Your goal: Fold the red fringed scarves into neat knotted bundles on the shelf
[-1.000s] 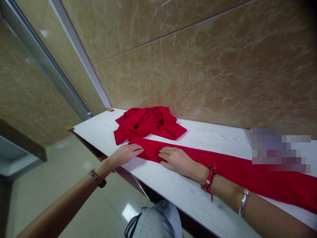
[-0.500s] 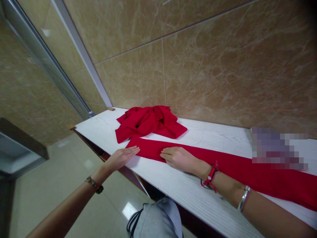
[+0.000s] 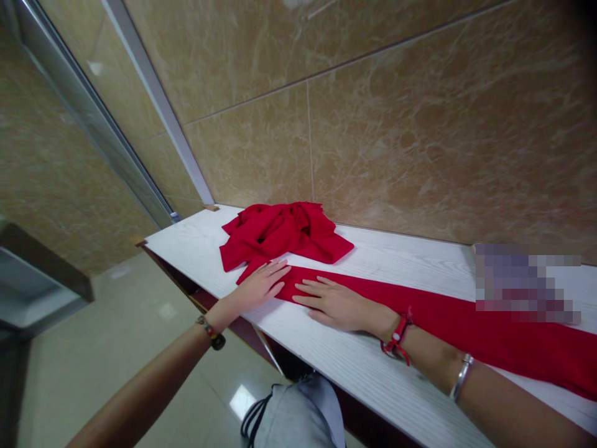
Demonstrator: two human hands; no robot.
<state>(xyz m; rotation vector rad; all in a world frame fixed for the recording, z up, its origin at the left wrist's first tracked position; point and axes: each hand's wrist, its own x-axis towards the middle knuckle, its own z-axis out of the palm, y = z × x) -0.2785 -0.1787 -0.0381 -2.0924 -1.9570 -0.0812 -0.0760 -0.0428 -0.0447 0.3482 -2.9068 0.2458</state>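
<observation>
A long red cloth strip (image 3: 433,311) lies flat along the white table (image 3: 373,367) and runs out of view at the right. My left hand (image 3: 261,286) rests on its left end, fingers stretched out over the fabric. Just to the right, my right hand (image 3: 336,303) lies palm down with fingers spread, partly on the strip and partly over its near edge. Behind my left hand sits a crumpled heap of red cloth (image 3: 284,233). Whether the heap and the strip are joined is hidden around my left hand.
A tan marbled wall (image 3: 396,143) rises right behind the table. At the right, a blurred-out patch (image 3: 517,280) covers something on the tabletop. The tiled floor (image 3: 116,361) shows at the left. A grey garment with dark cords (image 3: 298,414) is at the near edge.
My left hand has slid right and farther onto the strip, closer to my right hand. The fingers of my right hand, bent before, are now spread flat. The heap stays put.
</observation>
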